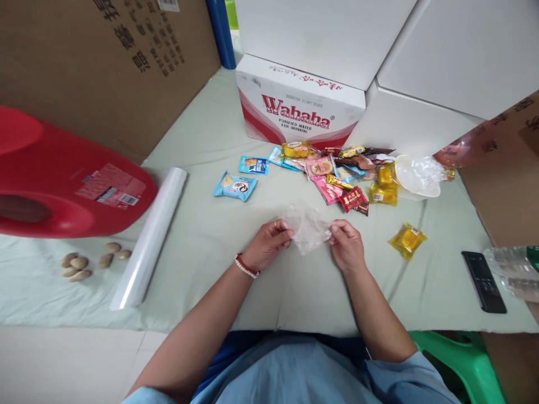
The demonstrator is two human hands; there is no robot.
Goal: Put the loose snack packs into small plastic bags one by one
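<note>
Between my two hands a crumpled clear plastic bag (308,227) is held just above the table. My left hand (272,241) pinches its left edge, and my right hand (347,242) pinches the right edge. Beyond the bag lies a pile of wrapped snacks (353,168) in many colours. Two blue snack packets, one of them a puffy pack (234,186), rest left of the pile. A yellow-wrapped snack (407,241) sits alone to the right of my right hand.
Left stand a red jug (71,179), a plastic film roll (151,241) and several brown stones (78,266). A Wahaha carton (301,106) is behind the snacks. At right are a white bowl (410,179) with clear plastic, a black phone (483,280) and a clear bottle (511,272).
</note>
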